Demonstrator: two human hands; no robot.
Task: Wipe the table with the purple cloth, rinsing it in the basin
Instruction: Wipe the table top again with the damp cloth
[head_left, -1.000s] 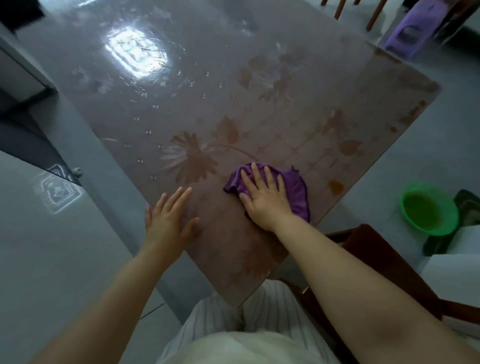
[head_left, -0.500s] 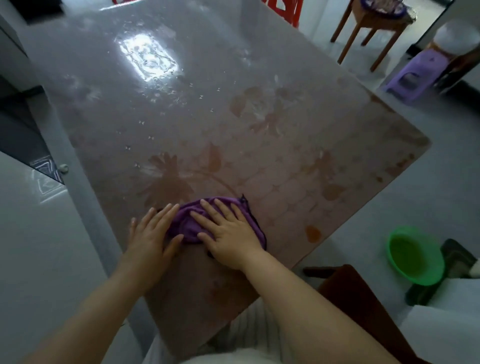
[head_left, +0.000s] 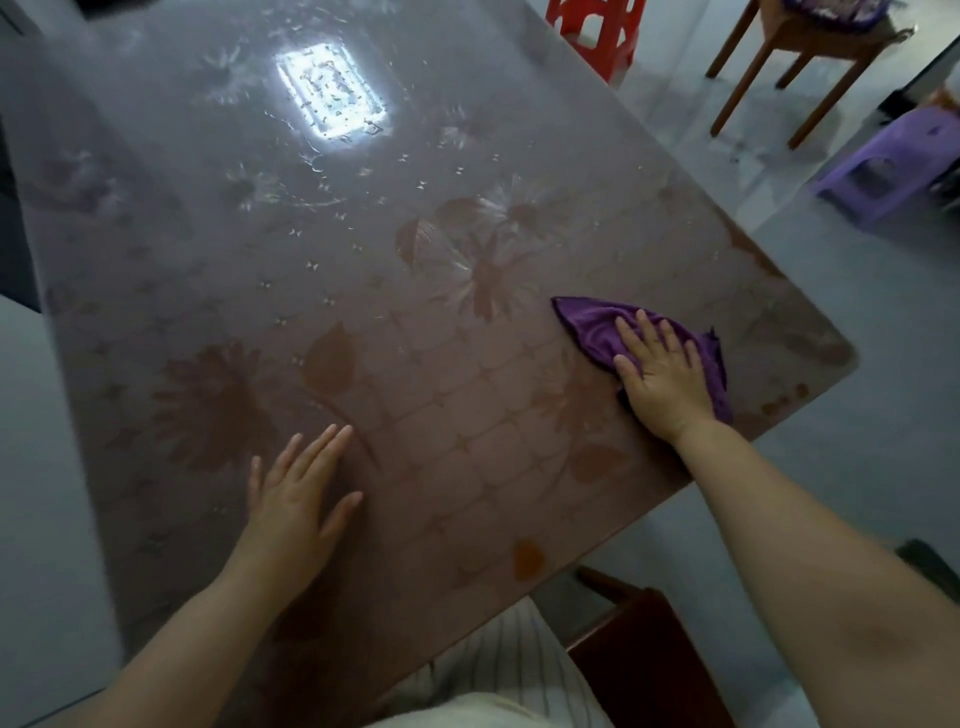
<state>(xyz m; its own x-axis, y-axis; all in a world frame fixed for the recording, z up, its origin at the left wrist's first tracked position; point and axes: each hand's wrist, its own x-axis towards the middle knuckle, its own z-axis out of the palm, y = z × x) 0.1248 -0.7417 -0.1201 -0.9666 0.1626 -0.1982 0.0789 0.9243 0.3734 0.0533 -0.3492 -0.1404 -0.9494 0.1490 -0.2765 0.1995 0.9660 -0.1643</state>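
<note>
Here my right hand (head_left: 662, 376) lies flat and spread on the cloth (head_left: 597, 325), palm down, fingers stretched out rather than curled around it; it presses the cloth to the table (head_left: 415, 218) and grips nothing. The cloth sits at about three o'clock on the table, near the right corner, bunched under the palm with one pointed end sticking out toward ten o'clock. My left hand (head_left: 298, 493) rests open and flat on the bare table at about seven o'clock, fingers together, thumb out, well apart from the cloth and holding nothing. The table has a glossy brown top with a flower and leaf pattern, and a bright patch of light reflects off it at twelve o'clock. An orange spot (head_left: 527, 558) shows near the edge at six o'clock. Beyond the table, at one o'clock, stands a red stool (head_left: 597, 31); a wooden stool (head_left: 800, 47) and a purple stool (head_left: 893, 161) stand at two o'clock. I cannot see the basin.
</note>
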